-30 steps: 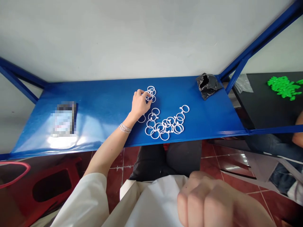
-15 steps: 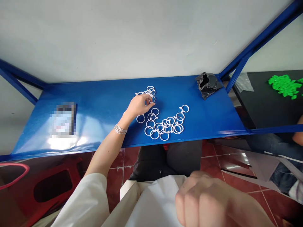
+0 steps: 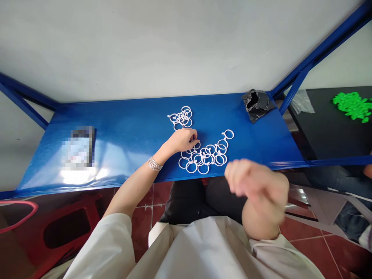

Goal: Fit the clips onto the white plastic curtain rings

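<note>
My left hand (image 3: pixel 185 139), with a silvery bracelet on its wrist, lies over the blue table with its fingertips pinched on a white ring (image 3: pixel 198 147). That ring is partly covered by the fingers. Close by spreads a loose pile of white plastic rings with small tabs (image 3: pixel 203 167), several of them overlapping. Behind the hand is a smaller cluster of the same rings (image 3: pixel 188 107). My right hand (image 3: pixel 257 186) is raised in front of the table edge, curled into a fist and smeared by motion; whatever is inside it, if anything, is hidden.
A crumpled black plastic bag (image 3: pixel 257 110) sits at the right back of the blue table (image 3: pixel 130 128). At the left lies a blurred-out flat object (image 3: pixel 80 149). Blue frame bars (image 3: pixel 295 91) flank the table. Green pieces (image 3: pixel 353 105) lie on a dark table at right, near another person.
My left hand has drawn back from the far cluster toward the nearer pile and pinched a ring. My right hand has risen from near my chest and moved forward toward the table, still curled.
</note>
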{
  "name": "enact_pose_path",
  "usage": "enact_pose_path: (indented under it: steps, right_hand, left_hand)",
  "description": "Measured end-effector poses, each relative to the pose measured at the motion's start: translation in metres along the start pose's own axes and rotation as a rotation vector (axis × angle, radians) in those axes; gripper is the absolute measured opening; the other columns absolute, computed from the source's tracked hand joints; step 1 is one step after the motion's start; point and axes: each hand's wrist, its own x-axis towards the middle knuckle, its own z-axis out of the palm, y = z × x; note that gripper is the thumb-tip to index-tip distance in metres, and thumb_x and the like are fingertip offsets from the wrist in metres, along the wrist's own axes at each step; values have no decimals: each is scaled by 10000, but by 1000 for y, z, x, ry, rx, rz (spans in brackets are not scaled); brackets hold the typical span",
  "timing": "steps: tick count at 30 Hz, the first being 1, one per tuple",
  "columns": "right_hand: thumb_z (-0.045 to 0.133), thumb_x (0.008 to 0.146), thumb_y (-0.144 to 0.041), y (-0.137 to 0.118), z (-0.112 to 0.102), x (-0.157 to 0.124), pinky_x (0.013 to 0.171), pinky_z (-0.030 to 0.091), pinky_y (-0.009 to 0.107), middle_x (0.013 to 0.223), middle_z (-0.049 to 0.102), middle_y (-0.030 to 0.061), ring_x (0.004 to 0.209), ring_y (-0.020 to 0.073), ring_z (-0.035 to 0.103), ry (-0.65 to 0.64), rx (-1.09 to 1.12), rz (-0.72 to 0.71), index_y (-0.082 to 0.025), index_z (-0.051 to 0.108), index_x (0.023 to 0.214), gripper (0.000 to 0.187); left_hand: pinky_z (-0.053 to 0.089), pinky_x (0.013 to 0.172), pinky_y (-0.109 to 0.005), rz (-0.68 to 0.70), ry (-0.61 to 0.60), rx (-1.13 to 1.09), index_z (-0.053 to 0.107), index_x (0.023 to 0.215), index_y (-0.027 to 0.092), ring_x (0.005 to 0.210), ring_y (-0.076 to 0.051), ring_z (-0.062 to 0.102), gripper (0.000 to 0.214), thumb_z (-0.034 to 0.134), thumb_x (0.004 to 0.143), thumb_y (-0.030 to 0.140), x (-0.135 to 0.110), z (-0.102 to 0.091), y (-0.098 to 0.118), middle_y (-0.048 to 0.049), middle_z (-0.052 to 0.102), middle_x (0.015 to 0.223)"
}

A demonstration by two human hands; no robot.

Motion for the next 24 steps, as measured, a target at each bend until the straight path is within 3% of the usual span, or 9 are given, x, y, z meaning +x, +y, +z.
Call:
enact_pose_path:
  steps: [2,4,8,10,14,18,20,24]
  right_hand:
    - [674,1046,-349,40,-12,24,681,604,479,836,719,54,776,280,709,179,-140,63,-378,823,1070,153]
    - [695,1034,-376,82,-25,38,834,629,490,960,739,91,900,291,730,243,-414,144,-309,837,1100,170]
    - [694,980,-427,152,-48,40,1047,607,557,1278,696,196,1158,373,706,270,-764,479,-209,788,1351,440]
    - [697,981,-428,174,-52,37,1133,553,607,1309,673,227,1224,412,675,230,-828,606,-172,758,1420,511]
    - [649,1010,-326,190,-44,43,1109,558,550,1313,683,222,1150,374,705,148,-844,663,-156,794,1263,337]
    - [622,1000,-194,185,-39,60,977,565,462,1073,757,153,951,301,717,34,-820,650,-165,786,1065,178]
    - [641,991,-178,183,-42,70,925,556,428,1001,771,128,877,267,704,-32,-768,663,-172,782,1021,144]
    - [731,948,-247,182,-50,88,815,544,377,936,787,103,810,226,693,-155,-538,733,-178,790,963,91]
  left_hand:
    - [432,650,-339,-6,-7,22,746,965,199,732,-202,673,173,694,995,361,-2,3,6,-69,774,882]
    - [426,638,-334,-44,24,83,738,957,206,740,-213,691,189,690,1013,380,-4,6,9,-77,784,897]
    - [498,700,-369,-240,182,239,733,937,202,863,-309,739,338,792,965,534,-10,7,4,-148,781,940]
    - [548,780,-423,-298,208,265,725,910,189,923,-358,741,418,823,936,595,-12,7,-1,-174,757,919]
    - [571,890,-489,-333,213,316,722,922,177,972,-380,733,434,770,972,606,-14,8,-9,-189,751,944]
    - [584,796,-457,-462,187,370,737,1005,166,977,-394,742,414,716,985,579,-17,4,-21,-227,768,1034]
    - [583,753,-438,-475,106,340,744,982,170,910,-371,756,324,674,995,486,-20,0,-29,-215,764,984]
    - [606,761,-419,-355,-2,288,753,953,178,848,-327,760,191,577,944,253,-23,-8,-34,-179,740,862]
